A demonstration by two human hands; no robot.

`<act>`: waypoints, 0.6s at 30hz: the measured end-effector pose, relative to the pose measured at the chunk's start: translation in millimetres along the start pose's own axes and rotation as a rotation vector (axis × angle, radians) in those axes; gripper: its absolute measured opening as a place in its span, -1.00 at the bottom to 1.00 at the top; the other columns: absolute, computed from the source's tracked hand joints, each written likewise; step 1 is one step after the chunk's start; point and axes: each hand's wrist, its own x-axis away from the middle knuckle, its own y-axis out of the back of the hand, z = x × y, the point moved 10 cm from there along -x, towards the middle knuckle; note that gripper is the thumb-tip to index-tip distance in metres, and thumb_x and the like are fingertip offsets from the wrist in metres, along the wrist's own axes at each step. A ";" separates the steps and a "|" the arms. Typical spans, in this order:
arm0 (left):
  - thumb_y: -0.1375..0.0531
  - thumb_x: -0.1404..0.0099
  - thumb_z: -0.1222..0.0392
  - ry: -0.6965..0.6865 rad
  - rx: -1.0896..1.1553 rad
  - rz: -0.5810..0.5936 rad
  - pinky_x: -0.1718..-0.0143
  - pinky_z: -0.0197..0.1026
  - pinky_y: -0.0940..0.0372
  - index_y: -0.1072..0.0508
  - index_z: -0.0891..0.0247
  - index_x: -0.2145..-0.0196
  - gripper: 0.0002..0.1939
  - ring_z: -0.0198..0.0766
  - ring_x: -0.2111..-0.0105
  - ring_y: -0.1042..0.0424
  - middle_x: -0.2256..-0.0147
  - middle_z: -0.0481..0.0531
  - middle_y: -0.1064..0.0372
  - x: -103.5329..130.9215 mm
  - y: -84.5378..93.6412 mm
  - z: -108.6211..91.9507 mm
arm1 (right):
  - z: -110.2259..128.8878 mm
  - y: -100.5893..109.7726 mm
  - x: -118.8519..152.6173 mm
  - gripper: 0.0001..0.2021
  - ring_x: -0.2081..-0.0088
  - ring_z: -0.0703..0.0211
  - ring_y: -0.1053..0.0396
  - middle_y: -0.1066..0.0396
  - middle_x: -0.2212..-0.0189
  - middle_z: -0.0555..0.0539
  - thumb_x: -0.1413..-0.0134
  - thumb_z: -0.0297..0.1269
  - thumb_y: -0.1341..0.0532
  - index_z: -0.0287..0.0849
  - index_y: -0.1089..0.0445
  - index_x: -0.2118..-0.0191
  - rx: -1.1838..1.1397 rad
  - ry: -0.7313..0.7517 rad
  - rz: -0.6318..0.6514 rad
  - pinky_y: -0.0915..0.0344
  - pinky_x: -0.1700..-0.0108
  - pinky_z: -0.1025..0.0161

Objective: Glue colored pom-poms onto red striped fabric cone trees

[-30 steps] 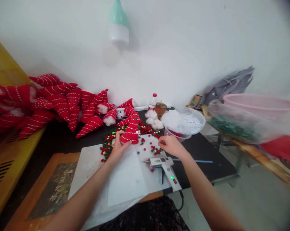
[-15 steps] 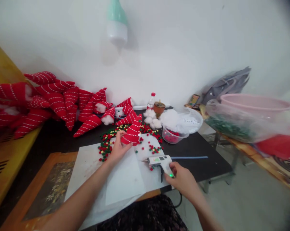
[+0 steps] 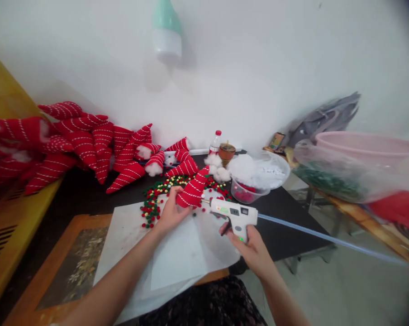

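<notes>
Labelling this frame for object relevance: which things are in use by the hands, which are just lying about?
In use:
- left hand holding the red striped cone
- right hand gripping the glue gun, nozzle at the cone
- pompoms scattered beside the cone
- white paper sheet under the hands

Lying about:
- pile of striped cones
- bottle
- pink basin
- clear tub

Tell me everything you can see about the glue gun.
The glue gun is white plastic, with a metal nozzle at its left end and a green light glowing on its grip. The right hand holds it by the grip, lifted off the white paper, nozzle pointing left at the red striped cone that the left hand holds. A long pale glue stick trails from its back.
</notes>
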 end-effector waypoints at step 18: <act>-0.37 -0.11 0.20 -0.075 -0.081 0.045 -0.07 -0.11 -0.24 -0.25 0.16 -0.01 -0.45 -0.08 0.00 -0.38 0.02 0.05 -0.30 0.6 -3.4 -5.0 | 15.1 -16.2 -5.7 -0.55 0.23 -0.03 -0.54 -0.60 0.33 -0.19 -0.31 0.16 -0.15 -0.15 -0.47 0.34 0.188 0.075 -0.006 -0.38 0.22 0.20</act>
